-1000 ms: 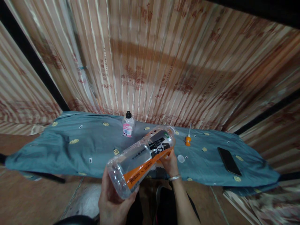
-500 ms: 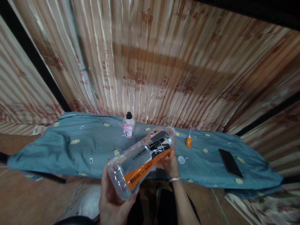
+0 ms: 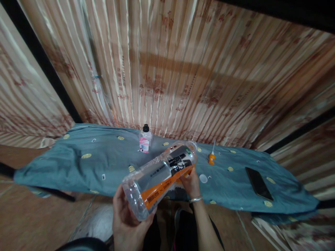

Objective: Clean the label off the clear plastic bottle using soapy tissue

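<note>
The bottle, held tilted by both hands, blocks the near middle of the surface. Behind it a small bottle stands by the curtain. Right of it lie a cap and an orange tool, close together, with a phone well apart further right. The cloth to the left is bare.

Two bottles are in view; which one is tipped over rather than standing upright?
The large clear bottle with the orange-and-black label, held slanted in both hands; the small black-capped bottle stands upright on the blue cloth.
</note>
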`<action>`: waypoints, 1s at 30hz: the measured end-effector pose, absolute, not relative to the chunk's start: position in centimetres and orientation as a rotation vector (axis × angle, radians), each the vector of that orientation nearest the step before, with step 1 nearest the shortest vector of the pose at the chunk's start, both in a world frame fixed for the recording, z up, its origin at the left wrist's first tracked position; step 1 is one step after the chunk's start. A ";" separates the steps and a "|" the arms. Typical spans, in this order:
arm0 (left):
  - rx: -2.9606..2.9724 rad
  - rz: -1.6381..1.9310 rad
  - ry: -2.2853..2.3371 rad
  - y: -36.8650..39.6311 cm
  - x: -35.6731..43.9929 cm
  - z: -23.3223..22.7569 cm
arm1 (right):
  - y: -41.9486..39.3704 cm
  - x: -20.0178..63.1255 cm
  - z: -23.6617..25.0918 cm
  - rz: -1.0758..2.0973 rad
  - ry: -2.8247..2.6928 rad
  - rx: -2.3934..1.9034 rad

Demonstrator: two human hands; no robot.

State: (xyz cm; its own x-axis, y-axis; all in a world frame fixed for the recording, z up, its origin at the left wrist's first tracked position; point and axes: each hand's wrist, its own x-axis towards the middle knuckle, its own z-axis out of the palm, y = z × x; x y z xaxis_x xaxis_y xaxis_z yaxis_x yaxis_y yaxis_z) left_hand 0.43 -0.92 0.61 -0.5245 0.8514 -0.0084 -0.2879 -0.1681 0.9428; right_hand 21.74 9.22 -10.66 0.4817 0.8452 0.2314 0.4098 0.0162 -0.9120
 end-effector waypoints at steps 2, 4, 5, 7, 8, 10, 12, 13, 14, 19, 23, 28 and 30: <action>0.695 1.804 1.280 -1.0 0.4 0.5 | 9.2 21.8 -10.8 0.481 -1.112 -1.613; 0.692 1.798 1.287 -1.0 0.4 0.4 | 9.3 21.9 -11.0 0.479 -1.111 -1.624; 0.691 1.792 1.288 -1.0 0.4 0.4 | 9.3 21.9 -11.1 0.475 -1.112 -1.629; 0.684 1.787 1.278 -1.0 0.4 0.4 | 9.4 22.0 -11.1 0.468 -1.111 -1.632; 0.677 1.789 1.268 -1.0 0.4 0.4 | 9.4 22.0 -11.2 0.468 -1.112 -1.630; 0.667 1.794 1.253 -1.0 0.3 0.5 | 9.4 21.9 -11.2 0.466 -1.110 -1.622; 0.678 1.787 1.262 -1.0 0.3 0.5 | 9.4 21.9 -11.1 0.467 -1.115 -1.602; 0.687 1.779 1.276 -1.0 0.2 0.5 | 9.4 21.9 -11.1 0.470 -1.118 -1.597; 0.693 1.773 1.289 -1.0 0.2 0.5 | 9.3 21.9 -11.1 0.471 -1.117 -1.595; 0.686 1.797 1.276 -1.0 0.3 0.3 | 9.3 21.9 -11.1 0.482 -1.117 -1.581; 0.717 1.783 1.302 -1.0 0.2 0.2 | 9.4 22.0 -11.2 0.497 -1.129 -1.575; 0.731 1.810 1.321 -0.9 0.2 0.4 | 9.4 22.0 -11.1 0.471 -1.120 -1.625; 0.735 1.803 1.327 -1.0 0.1 0.5 | 9.4 21.9 -11.0 0.483 -1.122 -1.616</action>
